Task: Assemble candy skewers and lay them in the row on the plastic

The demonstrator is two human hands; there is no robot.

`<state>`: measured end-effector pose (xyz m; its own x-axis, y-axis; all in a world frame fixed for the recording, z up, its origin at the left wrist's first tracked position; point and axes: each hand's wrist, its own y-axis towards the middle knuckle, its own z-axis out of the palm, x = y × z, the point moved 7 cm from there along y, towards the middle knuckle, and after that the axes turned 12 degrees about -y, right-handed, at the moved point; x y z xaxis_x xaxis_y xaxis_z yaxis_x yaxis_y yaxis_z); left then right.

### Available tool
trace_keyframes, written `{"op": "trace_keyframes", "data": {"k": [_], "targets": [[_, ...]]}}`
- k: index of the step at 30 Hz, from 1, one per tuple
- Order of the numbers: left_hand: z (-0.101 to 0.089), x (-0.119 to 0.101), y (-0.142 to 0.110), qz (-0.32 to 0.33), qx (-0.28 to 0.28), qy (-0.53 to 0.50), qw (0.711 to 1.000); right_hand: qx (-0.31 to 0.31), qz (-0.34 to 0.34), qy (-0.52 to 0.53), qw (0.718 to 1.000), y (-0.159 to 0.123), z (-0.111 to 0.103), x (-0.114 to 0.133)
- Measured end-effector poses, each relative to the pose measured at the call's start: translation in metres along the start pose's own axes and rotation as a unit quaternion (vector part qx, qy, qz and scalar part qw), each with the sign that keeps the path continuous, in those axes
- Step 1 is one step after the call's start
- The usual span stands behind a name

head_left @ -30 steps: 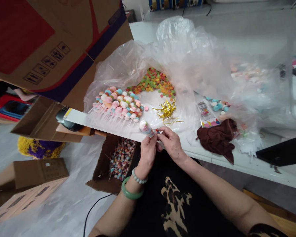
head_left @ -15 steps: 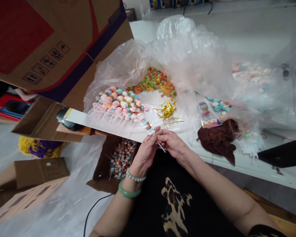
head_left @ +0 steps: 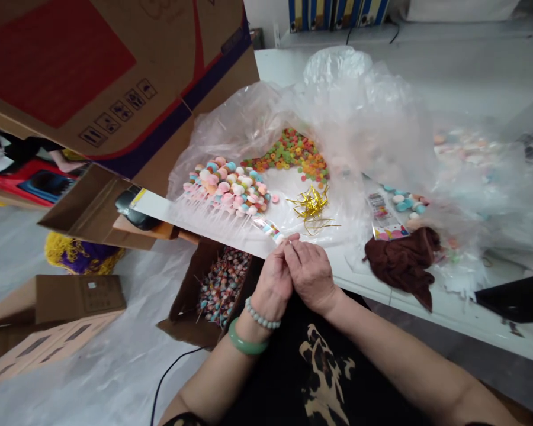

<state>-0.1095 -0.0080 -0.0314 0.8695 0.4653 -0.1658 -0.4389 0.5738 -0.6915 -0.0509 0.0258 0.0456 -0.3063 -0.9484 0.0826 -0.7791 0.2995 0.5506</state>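
My left hand [head_left: 273, 279], with a bead bracelet and a green bangle at the wrist, is closed on a candy skewer [head_left: 270, 229] in a clear wrapper. Pastel sweets show along the skewer, which points up and left. My right hand [head_left: 311, 273] is pressed against the left, fingers closed round the skewer's lower end, so the stick is hidden. Beyond them lies a tangle of gold twist ties [head_left: 313, 203]. A heap of finished candy skewers [head_left: 231, 186] with white sticks lies to the left, and loose ring candies [head_left: 293, 154] are spread behind.
A large carton [head_left: 169, 118] stands at the back left. Below the table edge, an open box [head_left: 182, 310] holds many candy skewers. Clear plastic bags [head_left: 368, 112] cover the table's back. A brown cloth [head_left: 402, 260] and a printed packet [head_left: 386, 216] lie to the right.
My right hand has turned and closed over the skewer's lower end, hiding the white stick that showed before. Both hands have come slightly nearer my body. The view has shifted left.
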Motion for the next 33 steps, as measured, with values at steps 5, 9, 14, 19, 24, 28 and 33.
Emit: {"op": "trace_keyframes", "data": {"k": [5, 9, 14, 19, 24, 28, 33], "targets": [[-0.007, 0.013, -0.007, -0.076, 0.025, -0.009, 0.997, 0.118, 0.185, 0.279, 0.935, -0.005, 0.033, -0.033], [-0.013, -0.003, -0.009, -0.002, 0.114, 0.133, 0.985, 0.27, 0.343, 0.568, 0.698, -0.027, 0.064, -0.036], [-0.007, -0.017, -0.017, 0.049, 0.202, 0.356, 0.911, 0.31, 0.402, 0.671, 0.54, -0.05, 0.06, -0.034], [-0.003, -0.017, -0.016, 0.103, 0.192, 0.385, 0.897, 0.167, 0.414, 0.603, 0.661, -0.034, 0.035, -0.052], [-0.012, 0.01, -0.012, 0.1, 0.155, 0.493, 0.85, 0.143, 0.506, 0.641, 0.559, -0.03, 0.055, -0.045], [0.006, -0.008, -0.028, 0.399, 0.16, 0.634, 0.643, 0.102, 0.531, 0.602, 0.587, -0.029, 0.059, -0.058], [0.012, -0.03, -0.031, 0.455, 0.131, 0.628, 0.617, 0.18, 0.373, 0.477, 0.775, -0.007, 0.045, -0.093]]}}
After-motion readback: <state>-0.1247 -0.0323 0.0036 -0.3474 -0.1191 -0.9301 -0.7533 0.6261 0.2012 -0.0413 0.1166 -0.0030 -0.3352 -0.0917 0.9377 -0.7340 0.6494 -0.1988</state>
